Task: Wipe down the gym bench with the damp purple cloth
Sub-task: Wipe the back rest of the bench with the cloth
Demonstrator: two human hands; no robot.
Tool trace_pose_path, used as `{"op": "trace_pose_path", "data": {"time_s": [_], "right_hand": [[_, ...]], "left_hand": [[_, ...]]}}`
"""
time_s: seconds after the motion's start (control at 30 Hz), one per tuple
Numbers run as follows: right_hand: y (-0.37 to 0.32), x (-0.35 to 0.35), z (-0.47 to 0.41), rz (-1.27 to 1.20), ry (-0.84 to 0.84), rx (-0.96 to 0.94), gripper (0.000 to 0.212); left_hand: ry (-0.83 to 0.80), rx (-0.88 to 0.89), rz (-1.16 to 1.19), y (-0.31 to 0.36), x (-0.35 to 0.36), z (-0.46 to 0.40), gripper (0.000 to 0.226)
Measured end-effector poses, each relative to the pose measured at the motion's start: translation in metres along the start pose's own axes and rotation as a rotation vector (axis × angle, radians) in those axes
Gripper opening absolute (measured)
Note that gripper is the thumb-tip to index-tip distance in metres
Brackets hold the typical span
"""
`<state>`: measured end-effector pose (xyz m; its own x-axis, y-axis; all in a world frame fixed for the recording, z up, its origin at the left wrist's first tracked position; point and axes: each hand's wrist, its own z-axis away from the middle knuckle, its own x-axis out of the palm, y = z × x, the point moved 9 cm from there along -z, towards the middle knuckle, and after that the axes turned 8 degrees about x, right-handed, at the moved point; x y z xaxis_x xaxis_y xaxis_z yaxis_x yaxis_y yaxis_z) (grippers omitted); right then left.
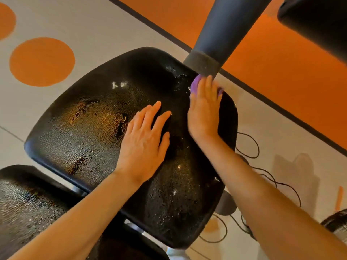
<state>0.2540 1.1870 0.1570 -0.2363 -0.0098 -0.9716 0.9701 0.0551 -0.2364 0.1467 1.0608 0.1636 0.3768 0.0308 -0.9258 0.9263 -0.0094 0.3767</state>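
Observation:
The gym bench's black textured seat pad (90,132) fills the middle of the head view, with wet glints near its far right corner. My left hand (144,141) lies flat on the pad's centre, fingers spread, holding nothing. My right hand (204,111) presses the purple cloth (196,84) onto the pad's far right edge. Most of the cloth is hidden under the palm and fingers; purple shows at the fingertips on both sides.
A second black pad (28,207) sits at the lower left. A dark grey padded post (219,36) rises just beyond the cloth. Another black pad (317,21) is at the top right. Black cables (259,156) trail on the floor to the right. The floor is grey with orange areas.

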Motion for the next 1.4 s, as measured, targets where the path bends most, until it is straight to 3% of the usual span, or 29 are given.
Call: {"op": "trace_pose_path", "data": {"time_s": [0.07, 0.13, 0.27, 0.33, 0.47, 0.53, 0.67, 0.73, 0.87, 0.93, 1.1, 1.2, 1.3, 1.4], "right_hand": [[-0.004, -0.002, 0.064, -0.085, -0.069, -0.16, 0.053], [-0.001, -0.001, 0.071, -0.078, -0.123, -0.257, 0.052], [-0.004, 0.004, -0.035, 0.014, -0.02, -0.054, 0.049], [-0.01, 0.006, -0.036, 0.023, -0.003, -0.003, 0.05], [-0.022, 0.006, 0.088, -0.046, -0.113, -0.302, 0.054], [-0.02, 0.006, 0.088, -0.066, -0.152, -0.42, 0.053], [-0.016, 0.007, -0.033, 0.022, -0.034, -0.086, 0.05], [-0.024, 0.009, -0.028, 0.016, -0.007, -0.016, 0.052], [-0.043, 0.008, 0.091, -0.118, -0.17, -0.322, 0.056], [-0.041, 0.008, 0.075, -0.116, -0.166, -0.387, 0.055], [-0.049, 0.018, -0.053, 0.006, -0.034, -0.047, 0.049], [-0.056, 0.014, 0.009, -0.043, -0.04, -0.176, 0.052], [-0.053, 0.011, 0.077, -0.091, -0.175, -0.383, 0.056], [-0.067, 0.018, 0.005, -0.032, -0.127, -0.292, 0.053]], "left_hand": [[-0.012, 0.005, -0.005, 0.0, -0.001, 0.0, 0.052], [-0.027, 0.021, -0.009, 0.0, -0.002, 0.0, 0.053], [-0.061, 0.06, -0.023, -0.003, -0.006, 0.003, 0.056], [-0.04, 0.05, -0.028, -0.013, -0.014, 0.007, 0.055], [0.037, -0.064, -0.039, -0.048, -0.033, 0.026, 0.054], [0.048, -0.118, -0.066, -0.065, -0.036, 0.033, 0.057], [0.043, -0.144, -0.111, -0.071, -0.033, 0.036, 0.062], [0.046, -0.144, -0.104, -0.07, -0.032, 0.034, 0.062], [0.039, -0.15, -0.111, -0.07, -0.033, 0.036, 0.062], [0.039, -0.148, -0.112, -0.069, -0.034, 0.034, 0.062], [0.041, -0.148, -0.115, -0.07, -0.034, 0.034, 0.062], [0.039, -0.146, -0.117, -0.07, -0.034, 0.034, 0.061], [0.031, -0.152, -0.12, -0.071, -0.034, 0.033, 0.062], [0.035, -0.145, -0.116, -0.07, -0.034, 0.032, 0.062]]}}
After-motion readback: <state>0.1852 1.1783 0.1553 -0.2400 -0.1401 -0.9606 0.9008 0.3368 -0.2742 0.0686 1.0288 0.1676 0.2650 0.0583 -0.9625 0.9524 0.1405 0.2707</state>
